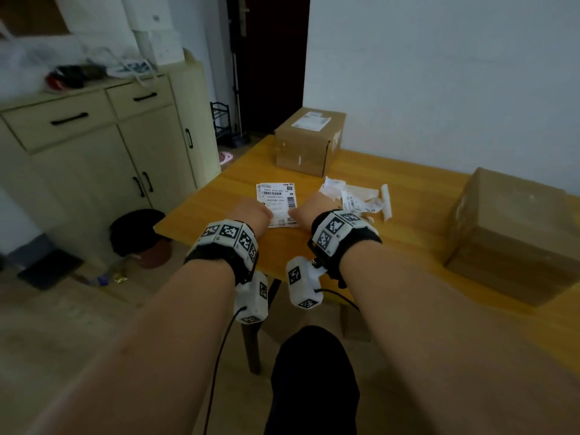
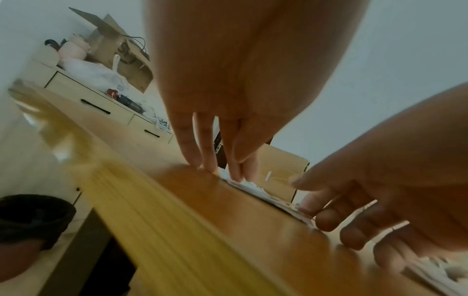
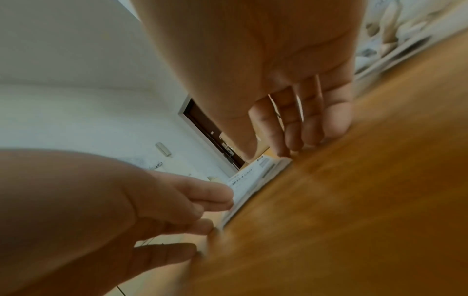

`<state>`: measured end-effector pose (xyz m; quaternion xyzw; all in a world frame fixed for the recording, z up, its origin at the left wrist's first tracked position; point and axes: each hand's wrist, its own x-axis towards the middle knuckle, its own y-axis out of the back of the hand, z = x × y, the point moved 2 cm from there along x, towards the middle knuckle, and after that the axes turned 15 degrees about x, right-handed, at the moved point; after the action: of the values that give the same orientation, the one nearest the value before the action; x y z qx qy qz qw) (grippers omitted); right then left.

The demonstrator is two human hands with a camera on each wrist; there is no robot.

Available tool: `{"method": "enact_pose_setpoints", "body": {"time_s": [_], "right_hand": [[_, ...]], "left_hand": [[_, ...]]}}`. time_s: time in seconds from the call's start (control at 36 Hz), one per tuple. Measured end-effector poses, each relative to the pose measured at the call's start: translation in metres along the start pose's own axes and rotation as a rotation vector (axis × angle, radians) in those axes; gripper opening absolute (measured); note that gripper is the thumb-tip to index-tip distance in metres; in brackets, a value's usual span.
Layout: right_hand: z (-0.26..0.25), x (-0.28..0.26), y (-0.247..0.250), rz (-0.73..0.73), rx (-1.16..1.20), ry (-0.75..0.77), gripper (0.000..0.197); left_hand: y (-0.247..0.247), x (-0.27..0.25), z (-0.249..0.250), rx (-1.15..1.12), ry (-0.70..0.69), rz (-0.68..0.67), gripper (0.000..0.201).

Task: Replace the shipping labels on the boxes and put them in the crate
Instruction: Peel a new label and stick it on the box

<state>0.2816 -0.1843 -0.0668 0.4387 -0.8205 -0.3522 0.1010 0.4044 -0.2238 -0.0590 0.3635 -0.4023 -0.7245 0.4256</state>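
Both hands down at the near left corner of the orange wooden table (image 1: 392, 246). My left hand (image 1: 251, 213) has straight fingers (image 2: 202, 144) pressing the near edge of the white printed label stack (image 1: 277, 200); nothing gripped. My right hand (image 1: 309, 208) touches the stack's right corner, fingers (image 2: 326, 217) loosely curled; pinch or mere touch, I cannot tell. Torn white label scraps (image 1: 357, 197) lie just right of the stack. Labelled brown cardboard box (image 1: 309, 141) stands at the far edge. Plain brown cardboard box (image 1: 514, 237) sits at the right edge.
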Motion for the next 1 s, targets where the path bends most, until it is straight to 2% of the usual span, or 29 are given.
{"method": "enact_pose_setpoints", "body": {"time_s": [0.11, 0.19, 0.31, 0.42, 0.56, 0.69, 0.83, 0.94, 1.0], "right_hand": [[-0.002, 0.002, -0.003, -0.030, -0.028, 0.000, 0.027], [-0.001, 0.002, -0.001, -0.052, 0.001, -0.010, 0.013], [0.000, 0.002, 0.000, -0.054, 0.012, 0.001, 0.025], [0.000, 0.000, 0.001, -0.099, -0.074, -0.018, 0.026], [0.003, 0.000, 0.002, -0.120, -0.040, -0.039, 0.026], [0.005, 0.001, 0.003, -0.040, 0.017, -0.057, 0.031], [0.004, -0.002, 0.008, -0.002, 0.012, -0.015, 0.011], [0.005, -0.006, 0.021, 0.030, 0.004, 0.053, 0.027], [0.002, -0.010, 0.030, 0.035, 0.086, 0.091, 0.026]], "left_hand": [[0.002, 0.003, -0.001, 0.024, 0.014, -0.002, 0.029], [0.002, 0.005, -0.001, 0.010, 0.021, -0.002, 0.027], [0.002, 0.003, 0.000, 0.031, 0.017, -0.016, 0.027], [0.003, -0.002, 0.003, 0.084, -0.019, -0.017, 0.027], [0.002, -0.005, 0.003, 0.089, -0.028, -0.020, 0.029], [0.002, -0.005, 0.004, 0.108, -0.043, -0.012, 0.029], [0.006, -0.008, 0.005, 0.165, -0.069, 0.053, 0.042], [0.011, -0.011, 0.009, 0.136, -0.081, 0.122, 0.045], [0.013, -0.012, 0.014, 0.075, -0.080, 0.160, 0.045]]}}
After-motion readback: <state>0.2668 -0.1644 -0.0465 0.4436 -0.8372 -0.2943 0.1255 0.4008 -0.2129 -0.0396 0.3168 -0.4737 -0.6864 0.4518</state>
